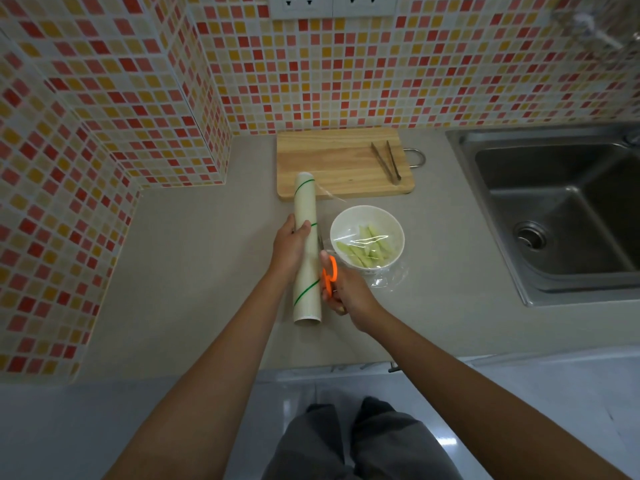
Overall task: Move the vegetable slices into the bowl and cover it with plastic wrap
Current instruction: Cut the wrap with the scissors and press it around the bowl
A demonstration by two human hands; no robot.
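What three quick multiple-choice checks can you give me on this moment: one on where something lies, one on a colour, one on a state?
1. Where do the tongs lie?
A. In the sink
B. On the wooden cutting board
C. In the bowl

2. What colour are the scissors' handles?
A. Orange
B. Blue
C. Black

3. What is the state of the vegetable slices?
A. Spread on the cutting board
B. Lying on the counter
C. In the white bowl with plastic film over them

Answers: 1 B, the tongs rest on the board's right part, near its metal handle. 2 A, the scissors in the right hand show orange loops. 3 C, glare on the film crosses the slices; the film runs to the plastic wrap roll that the left hand holds.
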